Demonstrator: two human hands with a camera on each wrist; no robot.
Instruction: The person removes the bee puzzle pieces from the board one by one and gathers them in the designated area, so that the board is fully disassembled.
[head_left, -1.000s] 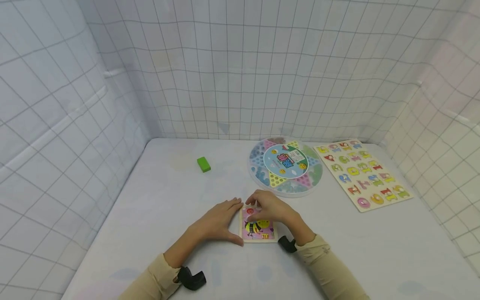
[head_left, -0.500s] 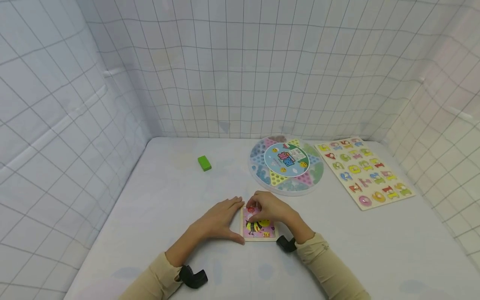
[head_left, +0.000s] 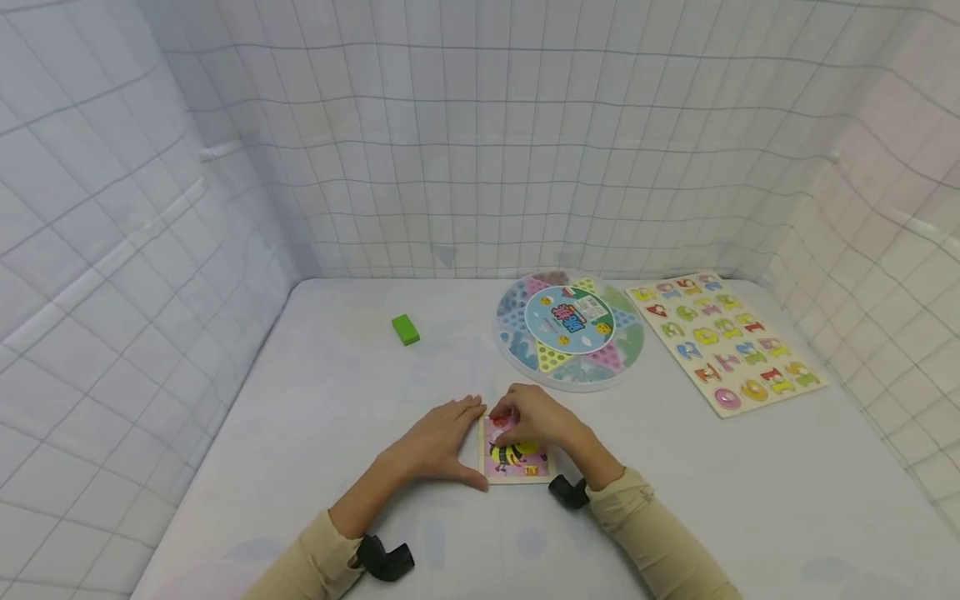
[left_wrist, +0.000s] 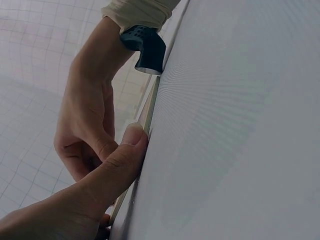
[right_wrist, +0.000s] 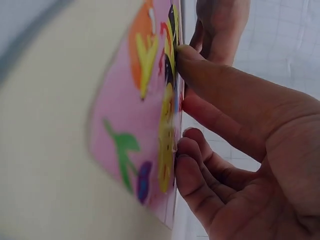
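A small bee jigsaw puzzle in a pale wooden frame lies flat in front of me. My left hand spreads along its left side, fingertips by the far corner and thumb by the near one. In the left wrist view the left thumb reaches the frame's edge. My right hand bends over the puzzle's upper part, hiding some of the bee. In the right wrist view its thumb and fingertips touch the pink picture, spaced apart; I cannot tell whether a loose piece is between them.
A green block lies at the back left. Behind the puzzle is a round Chinese checkers board with a blue label. A number puzzle board lies at the back right. White grid-patterned cloth walls enclose three sides.
The right hand's fingers shift only slightly over the puzzle's upper left part. The left hand and the frame stay in place; the head view shifts a little.
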